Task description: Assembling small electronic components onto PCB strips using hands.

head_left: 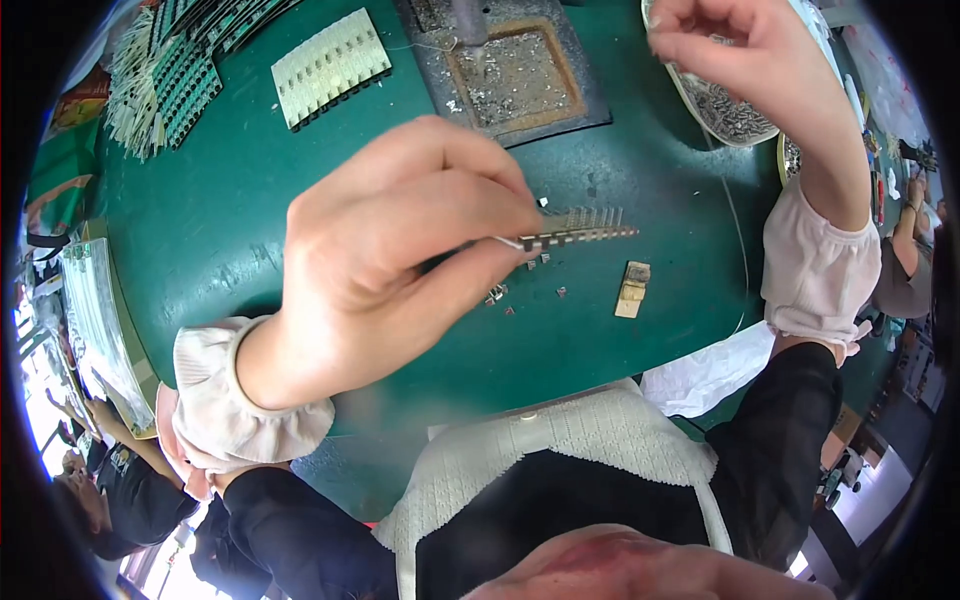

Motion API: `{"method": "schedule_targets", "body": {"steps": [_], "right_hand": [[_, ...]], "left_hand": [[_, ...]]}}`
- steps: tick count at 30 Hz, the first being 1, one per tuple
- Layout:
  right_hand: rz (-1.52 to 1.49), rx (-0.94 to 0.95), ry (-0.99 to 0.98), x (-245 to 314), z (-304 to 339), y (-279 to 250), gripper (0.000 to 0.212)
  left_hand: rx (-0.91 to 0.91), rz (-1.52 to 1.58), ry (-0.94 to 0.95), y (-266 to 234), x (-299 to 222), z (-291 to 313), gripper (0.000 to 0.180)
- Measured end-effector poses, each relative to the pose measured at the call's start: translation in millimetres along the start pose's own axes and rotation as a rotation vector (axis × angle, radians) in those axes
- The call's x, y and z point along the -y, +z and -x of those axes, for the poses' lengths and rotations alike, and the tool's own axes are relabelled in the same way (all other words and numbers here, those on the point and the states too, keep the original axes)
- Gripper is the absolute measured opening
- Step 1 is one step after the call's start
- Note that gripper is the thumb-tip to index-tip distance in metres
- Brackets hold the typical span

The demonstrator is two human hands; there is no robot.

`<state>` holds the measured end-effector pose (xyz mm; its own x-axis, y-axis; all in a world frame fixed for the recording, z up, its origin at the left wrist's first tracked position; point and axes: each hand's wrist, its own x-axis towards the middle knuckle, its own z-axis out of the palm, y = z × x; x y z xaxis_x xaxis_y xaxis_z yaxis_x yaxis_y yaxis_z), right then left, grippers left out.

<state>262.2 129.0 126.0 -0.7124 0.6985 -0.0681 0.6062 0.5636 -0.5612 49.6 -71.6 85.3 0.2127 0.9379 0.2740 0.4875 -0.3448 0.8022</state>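
My left hand point(390, 250) pinches the end of a thin circuit board strip point(585, 237) between thumb and fingers, above the green mat. The strip is seen nearly edge-on, with a row of fine metal pins standing up along it. At the upper right, my right hand point(755, 50) is over an oval tub point(682, 96) of small metal parts point(735, 112). Its thumb and fingers are curled together; whatever may be between them is too small to make out. Below the strip, a few tiny metal pieces point(497, 293) lie loose on the mat.
A small wooden block point(630, 290) lies right of the loose pieces. At the back stands a dark square tray point(595, 95) with metal scraps. A pale board panel point(330, 65) and stacked green boards point(185, 85) lie far left. Other people sit at both sides.
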Motion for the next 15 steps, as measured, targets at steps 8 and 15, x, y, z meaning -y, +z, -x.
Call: {"method": "schedule_targets", "body": {"steps": [8, 15], "right_hand": [[-0.716, 0.405, -0.133, 6, 11, 34, 0.007], [-0.554, 0.403, -0.273, 23, 23, 34, 0.009]], "left_hand": [[-0.072, -0.232, 0.287, 8, 9, 2, 0.036], [-0.145, -0.334, 0.474, 11, 9, 2, 0.037]]}}
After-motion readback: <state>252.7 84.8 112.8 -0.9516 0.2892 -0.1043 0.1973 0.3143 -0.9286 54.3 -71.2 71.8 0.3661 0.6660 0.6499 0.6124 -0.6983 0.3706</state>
